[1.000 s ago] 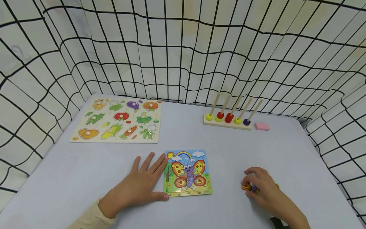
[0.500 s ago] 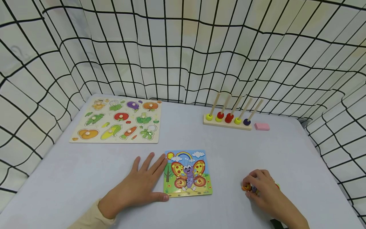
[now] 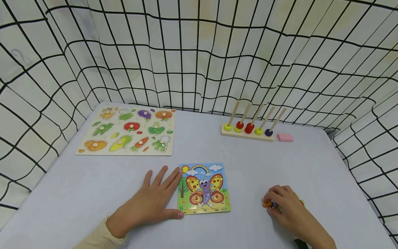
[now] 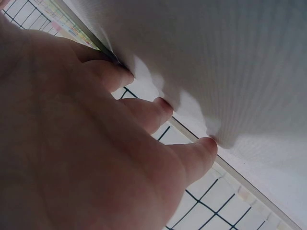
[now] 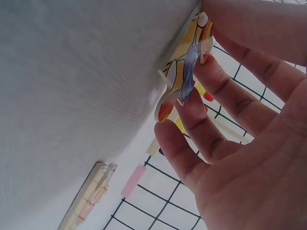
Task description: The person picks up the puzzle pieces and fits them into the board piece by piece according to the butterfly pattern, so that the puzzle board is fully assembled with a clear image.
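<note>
My left hand point(image 3: 152, 202) lies flat with fingers spread, its index finger and thumb against the left edge of a square butterfly puzzle point(image 3: 205, 188). The puzzle's picture shows a purple butterfly, a rainbow and a sun. Further right, my right hand point(image 3: 286, 207) holds a flat puzzle piece point(image 5: 184, 67) low over the white table, its fingers bent round it. Orange, yellow and blue-purple print shows on the piece; my hand hides much of it in the head view. Beside that hand, in the right wrist view, lies a thin flat thing point(image 5: 88, 199) with a pale edge.
A vegetable peg puzzle board point(image 3: 107, 138) lies at the back left. Towards the back right stands a wooden bead stacker point(image 3: 247, 135) with upright pegs and coloured beads, a pink block point(image 3: 285, 137) next to it. Black netting point(image 3: 199, 50) surrounds the white table point(image 3: 124, 176).
My right hand has dipped slightly and its fingers have closed in on the puzzle piece. The left hand and the butterfly puzzle have stayed in place.
</note>
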`<state>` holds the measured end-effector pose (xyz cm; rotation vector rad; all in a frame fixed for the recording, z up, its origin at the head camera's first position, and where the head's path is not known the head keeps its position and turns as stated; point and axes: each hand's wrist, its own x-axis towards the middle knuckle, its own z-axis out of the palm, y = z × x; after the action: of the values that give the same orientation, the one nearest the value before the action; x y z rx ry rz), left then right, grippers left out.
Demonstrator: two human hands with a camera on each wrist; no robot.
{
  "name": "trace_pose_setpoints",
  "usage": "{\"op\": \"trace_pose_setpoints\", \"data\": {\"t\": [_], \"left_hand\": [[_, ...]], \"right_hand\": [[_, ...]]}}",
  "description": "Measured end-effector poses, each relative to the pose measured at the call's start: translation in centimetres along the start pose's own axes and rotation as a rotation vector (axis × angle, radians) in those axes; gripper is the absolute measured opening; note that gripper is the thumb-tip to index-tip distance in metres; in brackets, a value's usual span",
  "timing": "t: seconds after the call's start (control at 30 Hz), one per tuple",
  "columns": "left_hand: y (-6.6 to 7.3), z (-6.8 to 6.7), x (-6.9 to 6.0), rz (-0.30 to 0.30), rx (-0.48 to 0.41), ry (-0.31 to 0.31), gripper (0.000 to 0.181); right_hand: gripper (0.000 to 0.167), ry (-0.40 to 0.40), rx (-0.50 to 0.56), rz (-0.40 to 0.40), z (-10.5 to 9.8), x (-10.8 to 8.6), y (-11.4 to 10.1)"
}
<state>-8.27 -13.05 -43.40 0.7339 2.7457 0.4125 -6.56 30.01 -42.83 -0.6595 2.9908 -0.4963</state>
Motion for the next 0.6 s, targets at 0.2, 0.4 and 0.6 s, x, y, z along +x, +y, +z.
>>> {"op": "trace_pose_setpoints", "data": {"t": [0.2,0.4,0.6], "left_hand": [[-0.02,0.04,-0.02,-0.001,-0.005,0.000,0.121],[-0.02,0.06,-0.05,-0.001,-0.002,0.000,0.121],[0.00,0.04,-0.03,-0.003,0.000,0.000,0.120]], "right_hand": [[0.039,-0.027,0.011,0.046,-0.10,-0.01,-0.37],[0.045,-0.012,0.022,0.083,-0.13,-0.28,-0.72],[0.057,-0.007,0.023,0.118,-0.18,-0.41,-0.79]]}}
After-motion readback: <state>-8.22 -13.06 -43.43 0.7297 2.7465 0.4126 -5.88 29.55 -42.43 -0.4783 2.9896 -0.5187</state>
